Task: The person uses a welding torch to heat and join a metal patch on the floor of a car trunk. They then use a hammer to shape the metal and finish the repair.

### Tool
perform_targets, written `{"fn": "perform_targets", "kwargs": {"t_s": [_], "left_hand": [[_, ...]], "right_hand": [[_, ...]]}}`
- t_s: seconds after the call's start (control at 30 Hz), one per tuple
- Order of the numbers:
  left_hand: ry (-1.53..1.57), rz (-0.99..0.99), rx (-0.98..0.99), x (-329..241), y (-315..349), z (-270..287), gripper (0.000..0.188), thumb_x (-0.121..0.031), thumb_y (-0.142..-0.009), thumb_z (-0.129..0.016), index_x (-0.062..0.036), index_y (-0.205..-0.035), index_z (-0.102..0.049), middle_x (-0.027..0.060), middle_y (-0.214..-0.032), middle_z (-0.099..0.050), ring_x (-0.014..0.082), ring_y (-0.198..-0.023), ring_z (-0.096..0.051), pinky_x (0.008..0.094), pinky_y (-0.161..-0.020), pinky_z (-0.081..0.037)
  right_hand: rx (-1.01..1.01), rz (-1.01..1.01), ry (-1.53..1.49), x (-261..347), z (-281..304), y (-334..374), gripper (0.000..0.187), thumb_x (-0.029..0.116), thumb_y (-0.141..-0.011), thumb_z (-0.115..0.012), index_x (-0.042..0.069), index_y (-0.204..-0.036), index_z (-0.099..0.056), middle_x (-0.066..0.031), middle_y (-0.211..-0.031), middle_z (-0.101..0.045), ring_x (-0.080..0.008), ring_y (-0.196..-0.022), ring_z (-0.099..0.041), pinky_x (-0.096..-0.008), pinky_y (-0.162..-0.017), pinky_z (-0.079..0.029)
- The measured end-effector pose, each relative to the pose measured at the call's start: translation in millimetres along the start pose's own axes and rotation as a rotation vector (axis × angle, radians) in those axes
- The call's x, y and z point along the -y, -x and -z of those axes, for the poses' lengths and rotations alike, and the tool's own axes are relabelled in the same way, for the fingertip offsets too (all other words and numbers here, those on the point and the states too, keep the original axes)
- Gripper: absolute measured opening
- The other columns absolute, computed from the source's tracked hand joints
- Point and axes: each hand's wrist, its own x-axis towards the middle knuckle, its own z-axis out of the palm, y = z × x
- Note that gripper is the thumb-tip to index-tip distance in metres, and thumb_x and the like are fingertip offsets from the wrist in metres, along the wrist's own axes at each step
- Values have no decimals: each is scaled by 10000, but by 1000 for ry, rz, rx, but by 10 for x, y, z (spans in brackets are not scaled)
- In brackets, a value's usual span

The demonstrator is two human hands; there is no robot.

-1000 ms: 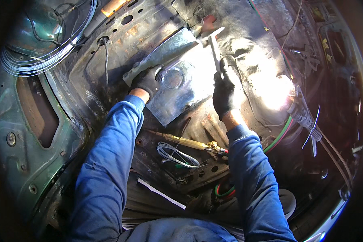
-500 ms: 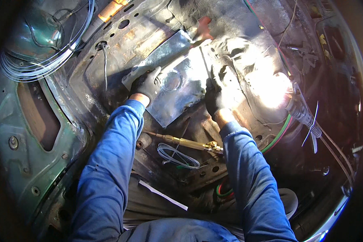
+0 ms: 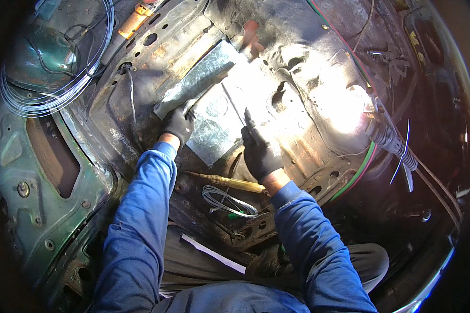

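A bent, shiny sheet metal piece [image 3: 214,141] with a faint round mark lies on the worn car-body floor. My left hand [image 3: 179,125], in a dark glove, grips its left edge, thumb on top. At the sheet's lower right edge is my gloved right hand [image 3: 262,156], its index finger stretched out along the metal. Glare washes out the sheet's right part. Below the sheet lies a brass-coloured torch [image 3: 229,182], partly covered by my right wrist. A small coil of grey wire [image 3: 229,202] sits beside the torch.
A lit work lamp [image 3: 378,133] shines from the right. Red and green hoses [image 3: 357,169] pass below it. Locking pliers [image 3: 394,63] lie at the upper right. A large wire coil [image 3: 52,107] and an orange-bodied tool [image 3: 134,22] are upper left. The floor has holes [image 3: 150,39].
My right hand has moved left and nearer to me, uncovering a floor hole beside the sheet. My left hand has shifted slightly down and left, still on the sheet's edge.
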Motion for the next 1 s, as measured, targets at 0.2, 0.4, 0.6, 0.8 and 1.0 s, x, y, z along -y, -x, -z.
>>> {"fn": "perform_targets", "kwargs": {"t_s": [0.2,0.4,0.6,0.8,1.0], "left_hand": [[-60,21,-37,-323,-119,-38,396,-315,-1115,-597,41,-1271,-675,268,-1137,-740,303,-1065,-725,396,-949,-541],[-150,50,-94,-665,-92,2,466,-464,-1086,-589,-113,-1370,-707,226,-1337,-702,441,-1245,-660,486,-1025,-544],[-229,-1,-195,-672,-70,-5,441,-445,-1068,-626,-123,-1356,-715,235,-1220,-735,455,-1147,-689,495,-969,-555],[-216,8,-194,-679,-64,-30,426,-424,-1058,-642,-131,-1359,-714,233,-1212,-734,440,-1138,-697,489,-957,-558],[-151,-15,-171,-593,-89,-18,412,-338,-1065,-662,-64,-1371,-702,251,-1235,-728,408,-1152,-700,445,-986,-544]], "right_hand": [[-59,6,210,-207,411,-242,549,80,-1118,-483,40,-1657,-382,-273,-1412,-640,-325,-1219,-674,-406,-1029,-528],[-216,-79,-21,141,720,-549,559,295,-1166,-504,106,-1678,-386,-61,-836,-586,-122,-716,-516,-334,-641,-486],[-244,-336,-218,-132,503,-449,632,351,-1162,-523,-40,-1639,-385,-53,-1039,-661,-100,-923,-566,-287,-844,-527],[-206,-358,-300,-252,175,-401,586,324,-1156,-544,60,-1662,-409,-50,-1061,-692,-97,-960,-595,-295,-904,-531],[-102,-344,-174,-387,-94,-662,544,139,-1121,-542,28,-1640,-422,-223,-1339,-738,-202,-1171,-710,-331,-985,-557]]}}
